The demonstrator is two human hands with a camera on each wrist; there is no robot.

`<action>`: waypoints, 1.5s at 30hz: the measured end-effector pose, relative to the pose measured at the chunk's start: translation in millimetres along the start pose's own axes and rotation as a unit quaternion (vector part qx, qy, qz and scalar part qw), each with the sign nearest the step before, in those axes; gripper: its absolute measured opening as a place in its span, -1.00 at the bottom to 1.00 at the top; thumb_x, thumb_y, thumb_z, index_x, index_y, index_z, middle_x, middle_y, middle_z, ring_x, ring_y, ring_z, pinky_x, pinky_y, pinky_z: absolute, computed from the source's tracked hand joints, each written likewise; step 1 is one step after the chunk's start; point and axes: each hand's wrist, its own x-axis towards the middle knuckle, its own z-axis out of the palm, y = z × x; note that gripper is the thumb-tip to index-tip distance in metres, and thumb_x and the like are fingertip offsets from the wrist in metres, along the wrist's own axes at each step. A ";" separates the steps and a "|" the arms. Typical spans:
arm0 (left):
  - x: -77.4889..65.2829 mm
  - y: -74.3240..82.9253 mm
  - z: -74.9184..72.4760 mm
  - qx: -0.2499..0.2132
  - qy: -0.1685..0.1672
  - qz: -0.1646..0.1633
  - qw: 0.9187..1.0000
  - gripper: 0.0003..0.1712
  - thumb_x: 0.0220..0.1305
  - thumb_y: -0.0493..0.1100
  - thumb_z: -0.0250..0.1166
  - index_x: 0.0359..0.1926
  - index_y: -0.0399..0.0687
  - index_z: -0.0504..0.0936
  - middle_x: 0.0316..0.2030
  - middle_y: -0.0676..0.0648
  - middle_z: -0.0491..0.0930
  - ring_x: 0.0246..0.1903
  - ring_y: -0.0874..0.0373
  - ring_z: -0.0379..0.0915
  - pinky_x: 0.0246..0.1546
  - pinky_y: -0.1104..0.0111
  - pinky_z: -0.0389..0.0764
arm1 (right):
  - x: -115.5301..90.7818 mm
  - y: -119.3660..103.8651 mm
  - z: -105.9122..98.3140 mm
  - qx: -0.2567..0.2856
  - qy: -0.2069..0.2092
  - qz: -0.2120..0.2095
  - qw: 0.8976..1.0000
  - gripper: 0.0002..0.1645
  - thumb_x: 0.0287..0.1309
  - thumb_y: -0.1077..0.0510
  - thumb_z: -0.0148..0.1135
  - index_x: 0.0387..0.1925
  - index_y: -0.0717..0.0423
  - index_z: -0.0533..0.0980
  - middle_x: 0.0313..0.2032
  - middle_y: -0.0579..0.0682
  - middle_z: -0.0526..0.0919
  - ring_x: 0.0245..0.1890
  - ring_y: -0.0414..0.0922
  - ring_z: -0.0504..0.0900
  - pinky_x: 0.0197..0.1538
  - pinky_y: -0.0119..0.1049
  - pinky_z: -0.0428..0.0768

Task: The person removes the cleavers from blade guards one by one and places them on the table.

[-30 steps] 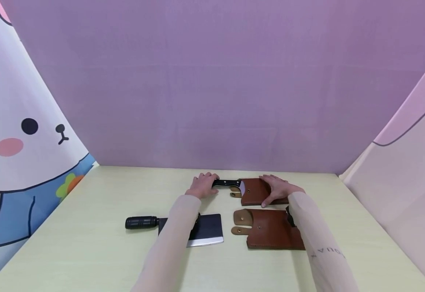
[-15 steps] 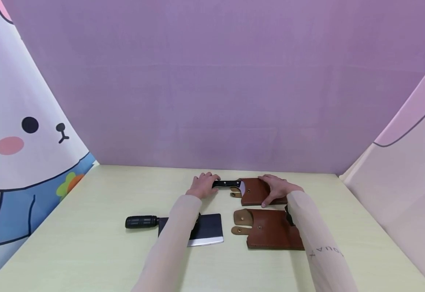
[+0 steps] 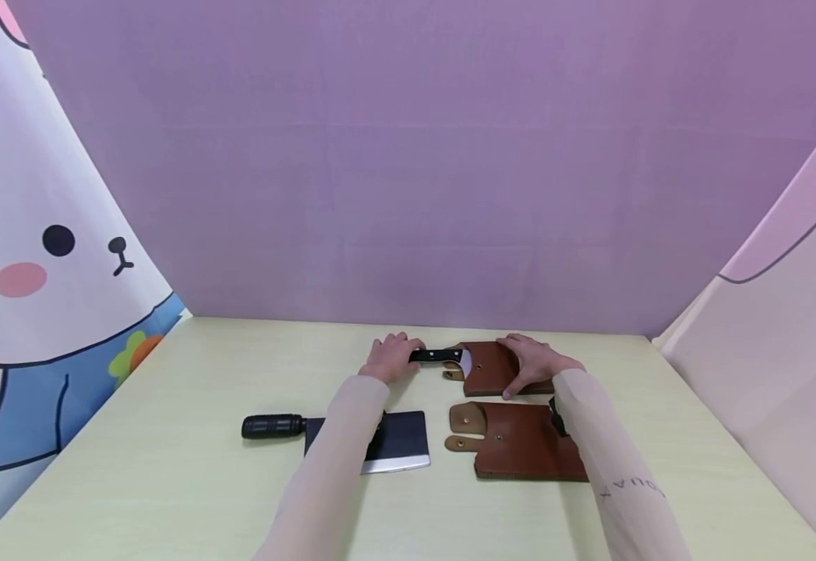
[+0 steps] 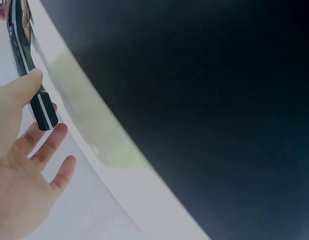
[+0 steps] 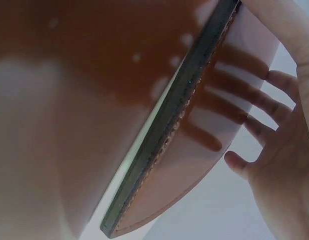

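Observation:
At the back of the table, my left hand (image 3: 390,358) pinches the end of a black riveted handle (image 3: 437,355), thumb on top in the left wrist view. It belongs to a cleaver (image 3: 466,361) whose blade is mostly hidden inside a brown leather sheath (image 3: 488,366); only a sliver of bright steel shows at the sheath's mouth. My right hand (image 3: 535,361) holds that sheath across its width, thumb at the near edge and fingers at the far edge. In the right wrist view, the fingertips meet the leather (image 5: 194,165). Beside the mouth lies a tan snap strap (image 3: 453,375).
A second, dark-bladed cleaver (image 3: 400,436) with a ribbed black handle (image 3: 272,426) lies partly under my left forearm. Another brown sheath (image 3: 527,448), tan flaps to the left, lies partly under the right forearm. A purple backdrop (image 3: 408,195) stands behind the table (image 3: 169,483).
Almost nothing differs. The held cleaver's handle sits very slightly lower at the sheath's end, and both hands keep their places on the handle and the sheath.

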 end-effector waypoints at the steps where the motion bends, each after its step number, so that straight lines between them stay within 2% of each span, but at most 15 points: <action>1: 0.2 -0.1 0.2 0.002 0.001 0.000 1.000 -0.64 0.17 -0.04 0.25 0.03 0.19 0.53 -0.10 -0.06 0.50 -0.10 -0.01 0.38 -0.11 0.07 0.35 | -0.3 -0.2 -0.1 -0.002 0.002 0.000 1.000 0.33 -0.48 -0.23 0.53 0.33 0.19 0.10 0.27 0.27 0.19 0.26 0.23 0.18 0.15 0.33 0.11; 8: -1.8 2.6 -3.8 0.000 -0.008 -0.006 1.000 -0.63 0.20 -0.09 0.22 0.06 0.18 0.52 -0.04 -0.08 0.50 -0.04 -0.04 0.38 -0.02 0.05 0.34 | -2.6 -3.6 -0.9 -0.012 0.013 -0.004 1.000 0.32 -0.50 -0.22 0.53 0.31 0.19 0.12 0.26 0.27 0.21 0.24 0.23 0.19 0.16 0.31 0.13; 16: -3.6 2.9 -7.3 0.004 -0.008 -0.007 1.000 -0.62 0.20 -0.09 0.22 0.07 0.21 0.51 -0.04 -0.07 0.50 -0.05 -0.04 0.39 -0.01 0.04 0.34 | -7.1 -7.7 -1.4 -0.006 0.027 -0.014 1.000 0.27 -0.51 -0.23 0.54 0.32 -0.03 0.14 0.25 0.21 0.20 0.22 0.22 0.19 0.15 0.31 0.15; 25: -5.0 0.4 -10.6 -0.006 -0.002 0.003 1.000 -0.63 0.22 -0.12 0.20 0.07 0.18 0.50 -0.03 -0.05 0.53 -0.04 -0.04 0.41 -0.03 0.03 0.36 | -10.2 -11.0 -1.4 -0.012 0.045 -0.015 0.999 0.29 -0.55 -0.29 0.53 0.32 -0.08 0.16 0.24 0.21 0.21 0.19 0.23 0.21 0.07 0.32 0.24; 33: -7.2 -2.9 -16.2 -0.019 0.015 0.024 0.999 -0.65 0.21 -0.14 0.21 0.05 0.14 0.52 -0.09 -0.07 0.56 -0.09 -0.05 0.44 -0.12 0.06 0.43 | -13.2 -16.4 -3.7 -0.023 0.054 -0.008 0.998 0.31 -0.56 -0.31 0.52 0.34 -0.09 0.15 0.22 0.19 0.22 0.16 0.20 0.24 0.10 0.28 0.25; 38: -6.1 -5.5 -20.2 -0.003 0.035 0.045 0.998 -0.68 0.18 -0.10 0.24 0.00 0.14 0.55 -0.14 -0.06 0.58 -0.14 -0.02 0.46 -0.20 0.09 0.46 | -17.7 -20.3 -9.7 -0.042 0.067 -0.027 0.996 0.30 -0.54 -0.33 0.51 0.33 -0.05 0.16 0.19 0.22 0.25 0.12 0.21 0.26 0.09 0.26 0.27; 45: -5.4 -8.2 -24.4 0.008 0.049 0.069 0.996 -0.70 0.14 -0.02 0.28 -0.06 0.18 0.58 -0.17 0.01 0.60 -0.13 0.02 0.46 -0.16 0.09 0.43 | -22.8 -23.2 -16.0 -0.064 0.078 -0.046 0.994 0.25 -0.49 -0.30 0.50 0.31 0.00 0.19 0.15 0.22 0.30 0.10 0.21 0.28 0.10 0.24 0.25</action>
